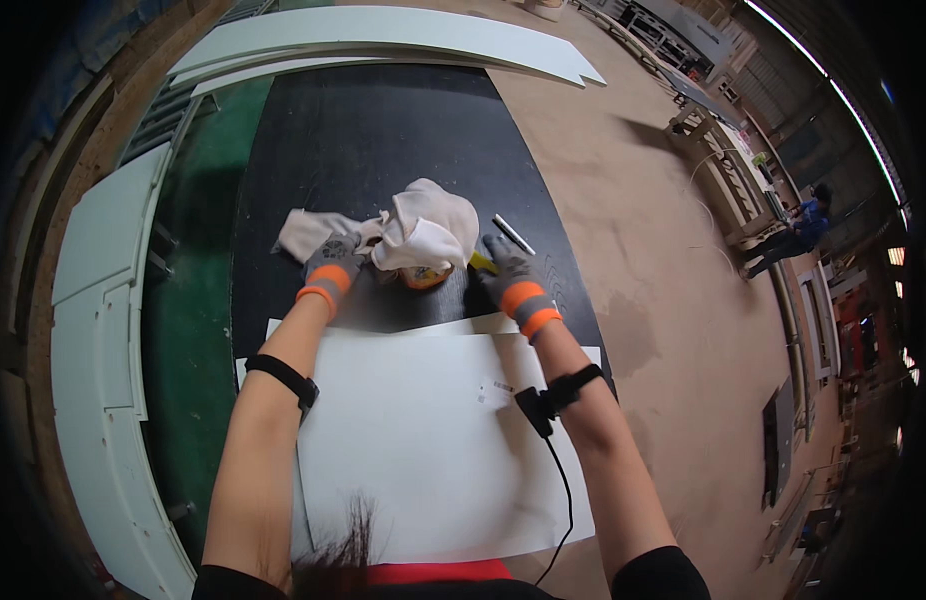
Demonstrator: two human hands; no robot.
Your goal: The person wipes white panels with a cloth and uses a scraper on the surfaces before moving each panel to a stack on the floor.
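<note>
My left hand, in a grey glove with an orange cuff, grips a crumpled white cloth on a black tabletop. Under the cloth's right part sits a small orange and yellow object, mostly hidden. Beside it, my right hand, in the same kind of glove, rests on the black top and touches a yellow part sticking out from the object; its grip is not visible. A small white stick lies just beyond the right hand. A black strap sits on each forearm.
A large white panel lies on the near part of the table. More white panels lean at the left and lie across the far end. Dusty concrete floor spreads to the right, with wooden frames and a person in blue far off.
</note>
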